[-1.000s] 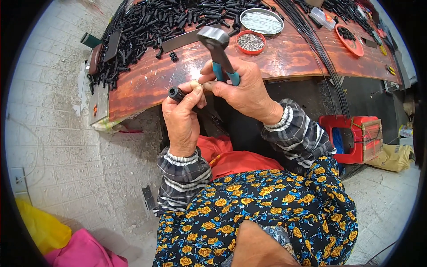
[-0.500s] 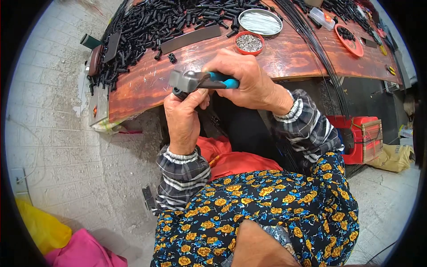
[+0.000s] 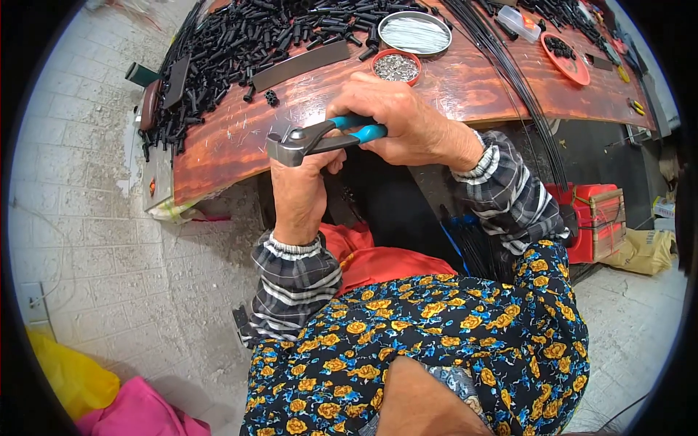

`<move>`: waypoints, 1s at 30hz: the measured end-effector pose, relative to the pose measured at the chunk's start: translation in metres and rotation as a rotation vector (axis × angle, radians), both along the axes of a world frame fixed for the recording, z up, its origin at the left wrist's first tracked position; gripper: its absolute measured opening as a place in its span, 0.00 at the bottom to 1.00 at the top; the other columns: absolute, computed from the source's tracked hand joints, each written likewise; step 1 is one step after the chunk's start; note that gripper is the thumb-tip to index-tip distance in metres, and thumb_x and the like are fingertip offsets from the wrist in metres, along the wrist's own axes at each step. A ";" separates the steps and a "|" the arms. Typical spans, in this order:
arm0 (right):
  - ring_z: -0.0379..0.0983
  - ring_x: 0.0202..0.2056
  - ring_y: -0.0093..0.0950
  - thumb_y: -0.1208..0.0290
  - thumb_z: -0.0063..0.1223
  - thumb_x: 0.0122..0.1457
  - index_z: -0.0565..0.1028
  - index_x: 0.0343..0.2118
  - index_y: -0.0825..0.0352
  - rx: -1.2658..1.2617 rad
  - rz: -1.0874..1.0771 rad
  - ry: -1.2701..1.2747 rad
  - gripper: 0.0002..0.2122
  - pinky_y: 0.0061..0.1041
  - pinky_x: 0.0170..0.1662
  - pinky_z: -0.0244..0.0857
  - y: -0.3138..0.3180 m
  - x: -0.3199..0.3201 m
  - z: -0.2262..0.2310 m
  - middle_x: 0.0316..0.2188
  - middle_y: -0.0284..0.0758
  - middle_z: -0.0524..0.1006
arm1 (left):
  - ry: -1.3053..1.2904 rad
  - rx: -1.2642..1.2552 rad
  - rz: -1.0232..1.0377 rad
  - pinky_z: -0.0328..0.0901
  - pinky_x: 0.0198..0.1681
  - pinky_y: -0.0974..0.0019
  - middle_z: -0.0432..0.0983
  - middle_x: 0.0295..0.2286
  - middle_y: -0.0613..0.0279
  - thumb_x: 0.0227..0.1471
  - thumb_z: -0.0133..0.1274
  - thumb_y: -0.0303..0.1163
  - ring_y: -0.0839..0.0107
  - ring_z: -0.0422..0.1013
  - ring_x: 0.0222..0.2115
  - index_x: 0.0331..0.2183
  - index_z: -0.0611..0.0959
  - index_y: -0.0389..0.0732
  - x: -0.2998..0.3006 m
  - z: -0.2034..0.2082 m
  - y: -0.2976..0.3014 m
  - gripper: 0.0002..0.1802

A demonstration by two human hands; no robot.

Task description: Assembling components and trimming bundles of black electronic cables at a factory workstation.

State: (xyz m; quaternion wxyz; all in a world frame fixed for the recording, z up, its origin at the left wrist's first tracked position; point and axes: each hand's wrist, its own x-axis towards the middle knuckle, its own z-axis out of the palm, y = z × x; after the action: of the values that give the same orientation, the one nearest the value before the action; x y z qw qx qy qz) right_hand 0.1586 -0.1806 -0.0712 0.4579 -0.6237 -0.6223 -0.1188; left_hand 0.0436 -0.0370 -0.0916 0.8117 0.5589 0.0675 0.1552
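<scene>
My right hand [image 3: 385, 112] is wrapped round the teal-gripped handles of end-cutting pincers [image 3: 318, 138]. Their metal jaws lie right over the fingertips of my left hand [image 3: 297, 190], above the table's front edge. My left fingers are closed; the pincer head hides what they pinch, but half a second ago the end of a black tubular part showed there. The two handles stand slightly apart. Whether the jaws bite on anything is hidden.
On the reddish wooden table [image 3: 218, 156] lie heaps of black tubular parts [image 3: 251, 36] and a flat grey bar [image 3: 302, 67]. Beyond my hands stand a red dish of small metal pieces [image 3: 396, 67] and a round tin of white sticks [image 3: 414, 34]. Black rods [image 3: 520, 76] overhang the edge.
The pincers have turned, and their head has dropped slightly to the left over my left fingertips, covering the black part. The handles have spread a little. The whole view has shifted slightly.
</scene>
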 end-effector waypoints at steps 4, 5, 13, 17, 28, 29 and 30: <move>0.71 0.32 0.27 0.79 0.59 0.48 0.72 0.38 0.68 -0.006 -0.015 0.167 0.13 0.26 0.34 0.64 -0.001 0.002 -0.007 0.28 0.33 0.72 | 0.015 -0.043 -0.023 0.58 0.24 0.74 0.72 0.20 0.66 0.45 0.58 0.20 0.78 0.64 0.19 0.28 0.80 0.34 0.003 0.005 -0.003 0.04; 0.71 0.31 0.22 0.77 0.59 0.51 0.72 0.38 0.69 -0.026 0.004 0.321 0.12 0.23 0.33 0.65 -0.001 0.003 -0.008 0.28 0.32 0.73 | 0.024 -0.059 -0.033 0.56 0.23 0.75 0.72 0.20 0.68 0.46 0.58 0.20 0.80 0.62 0.18 0.29 0.80 0.34 0.003 0.003 -0.003 0.04; 0.70 0.28 0.17 0.71 0.59 0.55 0.73 0.40 0.70 0.060 0.172 1.053 0.12 0.17 0.29 0.66 -0.005 -0.026 -0.001 0.30 0.30 0.74 | -0.157 -0.280 -0.146 0.56 0.30 0.70 0.67 0.23 0.67 0.60 0.45 0.40 0.77 0.61 0.25 0.45 0.75 0.28 -0.001 0.002 0.002 0.23; 0.71 0.26 0.20 0.71 0.58 0.55 0.73 0.40 0.71 0.109 0.258 1.150 0.12 0.17 0.28 0.66 0.004 -0.038 0.005 0.30 0.32 0.75 | -0.111 -0.183 -0.061 0.57 0.33 0.69 0.68 0.25 0.66 0.62 0.40 0.47 0.76 0.62 0.28 0.46 0.74 0.27 -0.003 0.005 -0.002 0.29; 0.71 0.27 0.20 0.72 0.58 0.55 0.72 0.39 0.70 0.150 0.369 1.257 0.11 0.17 0.28 0.66 0.014 -0.046 0.005 0.31 0.33 0.76 | -0.223 0.007 -0.050 0.58 0.32 0.77 0.71 0.27 0.68 0.57 0.52 0.43 0.81 0.63 0.27 0.48 0.74 0.27 -0.020 0.001 0.006 0.28; 0.71 0.27 0.19 0.72 0.58 0.55 0.72 0.39 0.69 0.154 0.369 1.249 0.11 0.17 0.28 0.66 0.014 -0.046 0.004 0.31 0.32 0.76 | -0.224 0.007 -0.049 0.58 0.32 0.77 0.71 0.27 0.68 0.57 0.52 0.43 0.81 0.63 0.27 0.48 0.74 0.27 -0.021 0.001 0.006 0.28; 0.71 0.27 0.19 0.73 0.59 0.55 0.72 0.39 0.69 0.158 0.369 1.241 0.11 0.17 0.28 0.66 0.014 -0.047 0.003 0.31 0.32 0.76 | -0.208 0.013 -0.033 0.58 0.32 0.78 0.71 0.28 0.69 0.55 0.54 0.40 0.81 0.63 0.27 0.48 0.74 0.27 -0.021 0.001 0.006 0.27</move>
State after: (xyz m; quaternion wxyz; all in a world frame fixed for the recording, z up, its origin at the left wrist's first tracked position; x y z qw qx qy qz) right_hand 0.1119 -0.1667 -0.0679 0.7894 -0.4239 -0.3285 0.2987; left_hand 0.0230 -0.0311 -0.0904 0.8131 0.5462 -0.0277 0.1994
